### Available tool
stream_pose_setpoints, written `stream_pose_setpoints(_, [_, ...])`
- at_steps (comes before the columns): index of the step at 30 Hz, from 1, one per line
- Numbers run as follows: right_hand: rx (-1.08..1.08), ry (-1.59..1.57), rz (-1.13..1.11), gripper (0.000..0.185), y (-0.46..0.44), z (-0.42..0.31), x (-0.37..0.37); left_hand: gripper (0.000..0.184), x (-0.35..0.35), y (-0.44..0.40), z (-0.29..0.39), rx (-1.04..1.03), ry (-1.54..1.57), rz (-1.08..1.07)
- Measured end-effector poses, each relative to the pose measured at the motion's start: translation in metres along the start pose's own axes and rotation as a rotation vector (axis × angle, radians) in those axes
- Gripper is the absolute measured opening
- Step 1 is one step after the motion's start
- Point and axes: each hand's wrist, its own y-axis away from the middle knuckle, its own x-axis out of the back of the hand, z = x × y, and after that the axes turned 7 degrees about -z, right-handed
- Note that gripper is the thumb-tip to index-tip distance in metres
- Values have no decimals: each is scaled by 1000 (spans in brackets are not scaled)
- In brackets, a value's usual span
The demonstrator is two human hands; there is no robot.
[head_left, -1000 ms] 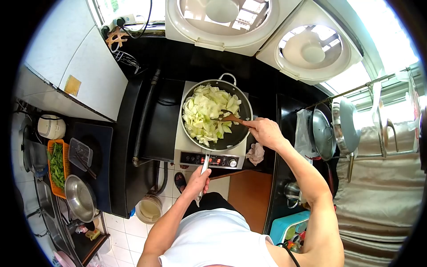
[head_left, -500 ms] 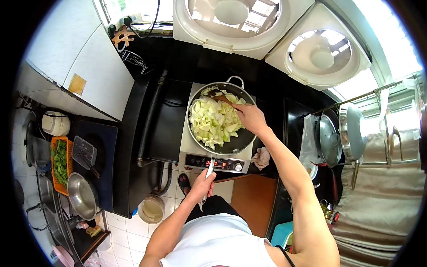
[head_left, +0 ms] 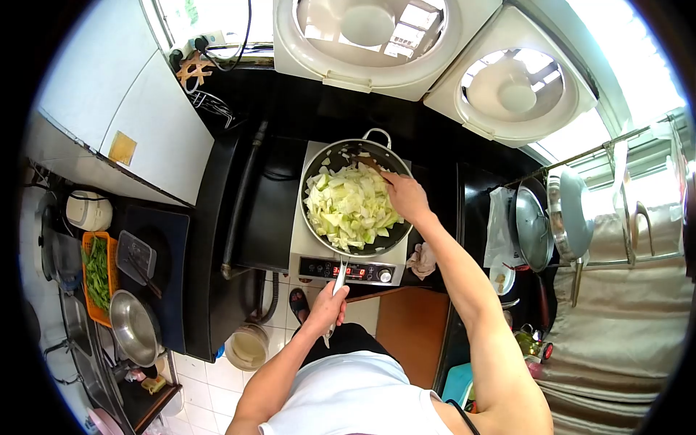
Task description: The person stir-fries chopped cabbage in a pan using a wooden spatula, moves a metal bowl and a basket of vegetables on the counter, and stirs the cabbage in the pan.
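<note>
A dark frying pan (head_left: 313, 230) sits on the silver induction cooker (head_left: 297, 250), full of chopped pale green cabbage (head_left: 348, 203). My left hand (head_left: 328, 310) is wrapped round the pan's long metal handle (head_left: 339, 279) at the near side. Over the pan's right rim, my right hand (head_left: 408, 197) grips a brown wooden spatula (head_left: 368, 162); its blade reaches down at the far edge of the cabbage and is partly hidden. Red digits glow on the cooker's panel (head_left: 348, 271).
A crumpled cloth (head_left: 423, 261) lies right of the cooker. Pans and a lid (head_left: 534, 228) hang on the right rack. On the left stand an orange basket of greens (head_left: 96, 270) and a steel bowl (head_left: 135, 328). A bucket (head_left: 247, 346) is on the floor.
The cabbage has been pushed toward the near right of the pan, baring the dark bottom at the far left. My right hand has shifted slightly; my left still holds the handle.
</note>
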Motion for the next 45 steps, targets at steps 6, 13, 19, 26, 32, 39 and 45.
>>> stream_pose_setpoints(6, [-102, 115, -207, 36, 16, -13, -15, 26, 0, 0, 2, -2, 23, -15])
stream_pose_setpoints(13, [-59, -352, 10, 38, 0, -19, -46, 26, 2, 0, 2, -17, 18, -25])
stream_pose_setpoints(19, [6, 144, -265, 36, 10, -33, -20, 24, -1, 2, 3, 25, 15, -22])
stream_pose_setpoints(26, [297, 333, -278, 45, 40, -74, 14, 25, 0, 0, 1, 6, -11, -11])
stream_pose_setpoints(32, [237, 493, -267, 39, 64, -46, 10, 24, -1, 2, -1, 12, 17, -10])
stream_pose_setpoints(39, [16, -307, -384, 41, 130, -39, 53, 26, -1, 0, 0, 23, 45, -26])
stream_pose_setpoints(45, [-67, -251, -252, 36, 146, -34, -38, 24, -1, -1, 3, 28, 14, -6])
